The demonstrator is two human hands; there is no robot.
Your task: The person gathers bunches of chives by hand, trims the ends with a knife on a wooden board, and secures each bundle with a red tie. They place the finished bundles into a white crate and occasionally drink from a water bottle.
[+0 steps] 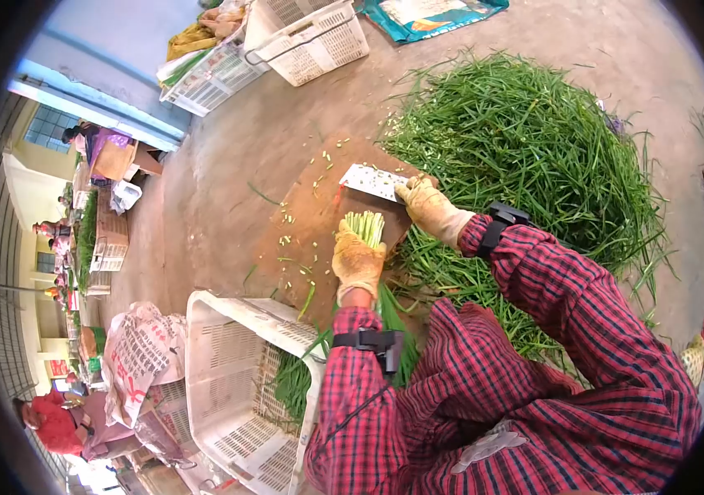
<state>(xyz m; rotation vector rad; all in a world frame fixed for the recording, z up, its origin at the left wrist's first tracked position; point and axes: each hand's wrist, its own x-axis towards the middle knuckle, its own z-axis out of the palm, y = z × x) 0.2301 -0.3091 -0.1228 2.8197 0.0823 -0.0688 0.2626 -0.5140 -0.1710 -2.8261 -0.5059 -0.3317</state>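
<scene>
My left hand [359, 257], in a stained yellowish work glove, is wrapped round a bunch of chive-like green stalks [366, 224]. Their pale ends stick up past the fingers, and the green leaves hang down below the wrist. Gripped in my gloved right hand [430, 206] is a cleaver [371, 180], its broad blade pointing left with small pale cut bits on it. The blade is just beyond the stalk ends, apart from them. Under both hands lies a brown board [307, 223] strewn with short cut pieces.
A large heap of loose green stalks [525, 148] lies on the floor to the right. A white plastic crate [203, 363] holding some greens stands at lower left, beside a printed sack [144, 355]. More crates [315, 54] stand at the top. Other people sit far left.
</scene>
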